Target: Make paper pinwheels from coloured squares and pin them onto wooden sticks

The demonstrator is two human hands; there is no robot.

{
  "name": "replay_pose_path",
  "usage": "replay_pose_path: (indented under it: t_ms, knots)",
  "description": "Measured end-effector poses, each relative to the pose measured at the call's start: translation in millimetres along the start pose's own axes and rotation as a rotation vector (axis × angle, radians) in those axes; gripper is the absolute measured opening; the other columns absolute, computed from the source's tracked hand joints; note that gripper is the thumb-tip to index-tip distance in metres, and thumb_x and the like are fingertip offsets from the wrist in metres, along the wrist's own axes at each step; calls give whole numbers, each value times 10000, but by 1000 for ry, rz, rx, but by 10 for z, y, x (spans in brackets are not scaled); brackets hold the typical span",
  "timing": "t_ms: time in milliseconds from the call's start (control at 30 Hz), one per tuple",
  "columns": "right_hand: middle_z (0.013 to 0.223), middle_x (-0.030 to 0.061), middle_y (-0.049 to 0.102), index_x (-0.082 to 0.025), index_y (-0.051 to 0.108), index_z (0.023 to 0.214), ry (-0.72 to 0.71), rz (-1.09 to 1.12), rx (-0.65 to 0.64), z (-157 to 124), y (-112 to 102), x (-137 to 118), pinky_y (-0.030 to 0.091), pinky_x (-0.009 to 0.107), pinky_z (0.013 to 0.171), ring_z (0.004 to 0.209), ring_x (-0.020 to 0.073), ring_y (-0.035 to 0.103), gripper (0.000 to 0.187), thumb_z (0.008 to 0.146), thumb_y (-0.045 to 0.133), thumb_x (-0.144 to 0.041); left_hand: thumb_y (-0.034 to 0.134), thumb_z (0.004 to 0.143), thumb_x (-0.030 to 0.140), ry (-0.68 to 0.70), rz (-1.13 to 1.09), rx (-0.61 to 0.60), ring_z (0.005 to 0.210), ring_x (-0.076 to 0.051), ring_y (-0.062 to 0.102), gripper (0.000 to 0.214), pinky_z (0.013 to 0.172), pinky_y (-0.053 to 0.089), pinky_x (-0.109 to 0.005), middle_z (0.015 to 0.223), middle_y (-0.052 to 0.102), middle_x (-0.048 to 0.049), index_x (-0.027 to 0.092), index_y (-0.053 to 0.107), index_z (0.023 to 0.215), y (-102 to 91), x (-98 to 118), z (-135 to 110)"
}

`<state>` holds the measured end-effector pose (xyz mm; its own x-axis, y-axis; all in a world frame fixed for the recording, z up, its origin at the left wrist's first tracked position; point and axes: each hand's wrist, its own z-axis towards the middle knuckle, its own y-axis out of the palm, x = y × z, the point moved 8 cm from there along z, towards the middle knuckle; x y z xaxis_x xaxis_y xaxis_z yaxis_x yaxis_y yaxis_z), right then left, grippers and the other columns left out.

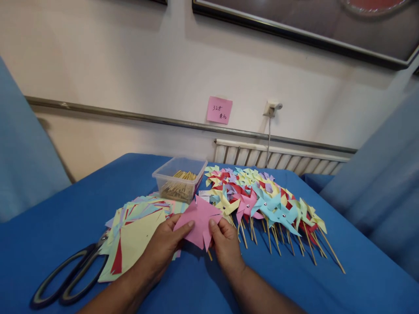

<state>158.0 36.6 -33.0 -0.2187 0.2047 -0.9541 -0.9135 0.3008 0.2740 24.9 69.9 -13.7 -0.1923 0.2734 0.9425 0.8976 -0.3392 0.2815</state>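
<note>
Between my two hands is a pink paper square point(200, 220) with slits cut in from its corners, held up above the blue cloth. My left hand point(168, 237) pinches its left side, thumb on top. At the right edge, my right hand point(226, 242) pinches the paper between thumb and fingers. The tip of a thin wooden stick point(210, 255) shows just below the paper; where its other end lies is hidden. Left of my hands lies a stack of coloured paper sheets point(140, 237), with black-handled scissors point(78, 270) partly under it.
A clear plastic box point(159, 181) holding many thin sticks point(180, 185) stands behind the paper stack. Finished paper pinwheels point(266, 205) on sticks lie in a pile at the right. The blue-covered table point(304, 288) meets a wall with a radiator point(242, 155); blue curtains point(379, 187) hang at both sides.
</note>
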Motion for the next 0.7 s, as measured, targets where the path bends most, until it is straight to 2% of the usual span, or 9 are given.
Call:
replay_pose_path:
  t_ms: [167,300,433,533,633,700]
  knots:
    - [437,-70,455,-192,495,632,44,-62,-27,-28,1,42,295,206,421,407,87,396,419,821,546,-562,751,689,373,37,60,78,719,-225,670,410,677,505,-314,832,738,-78,132,668,1010,-93,10,24]
    - [445,-64,482,-190,500,656,35,-39,-72,-31,-1,42,315,200,433,411,82,420,410,857,518,-546,747,692,366,39,4,88,661,-194,640,410,629,485,-285,761,715,-52,130,656,1014,-77,22,14]
    - [518,-58,530,-166,589,798,35,47,-133,-38,89,62,326,191,424,425,75,432,337,784,648,-498,733,707,351,0,-50,64,612,-156,598,328,603,461,-252,706,693,-28,142,671,952,-17,13,-9]
    - [580,-45,581,-161,631,935,49,140,-112,-29,118,104,346,190,427,437,73,430,359,731,717,-444,720,716,348,-36,-76,15,607,-148,581,221,598,455,-240,664,673,-18,155,694,822,33,3,-26]
    - [670,-14,641,-173,654,925,16,186,-73,4,67,110,425,216,513,532,103,515,312,734,717,-412,713,725,319,-36,-80,15,572,-125,542,163,568,442,-215,609,632,3,168,684,670,29,18,-39]
    - [706,-2,660,-179,663,896,-16,156,-39,36,-9,101,457,238,569,594,124,552,277,734,717,-398,700,739,309,-38,-73,9,596,-132,548,165,586,457,-221,625,632,-4,172,682,648,24,26,-46]
